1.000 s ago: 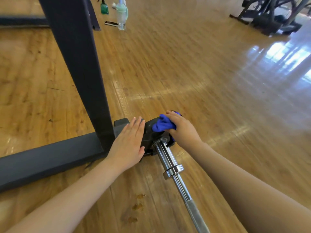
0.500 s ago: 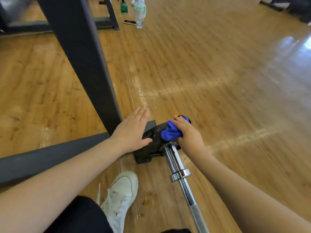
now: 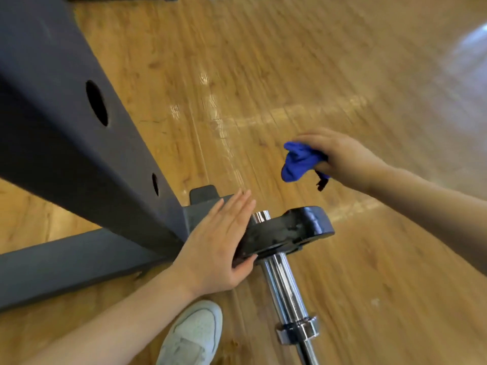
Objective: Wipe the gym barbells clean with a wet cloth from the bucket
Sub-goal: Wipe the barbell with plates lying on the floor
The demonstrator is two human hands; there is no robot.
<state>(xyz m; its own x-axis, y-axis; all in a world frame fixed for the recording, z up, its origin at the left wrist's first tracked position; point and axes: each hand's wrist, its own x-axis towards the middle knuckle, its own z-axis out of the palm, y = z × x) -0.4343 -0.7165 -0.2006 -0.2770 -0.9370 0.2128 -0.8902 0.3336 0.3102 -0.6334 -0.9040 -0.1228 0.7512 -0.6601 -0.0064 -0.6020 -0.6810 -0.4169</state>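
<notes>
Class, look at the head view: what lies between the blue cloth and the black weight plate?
Only bare wood floor shows between the cloth, held in the right hand, and the plate. The head view shows this.

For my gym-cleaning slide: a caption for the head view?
Left hand steadies the weight plate; right hand lifts the blue cloth off it.

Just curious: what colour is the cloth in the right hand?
Bright blue cloth, gripped by the right hand; head view.

Both forearms are bare, with no sleeves, watch or rings showing on the left hand (image 3: 216,246) or right hand (image 3: 342,159). One white lace-up sneaker (image 3: 192,335), scuffed grey, covers a foot.
</notes>
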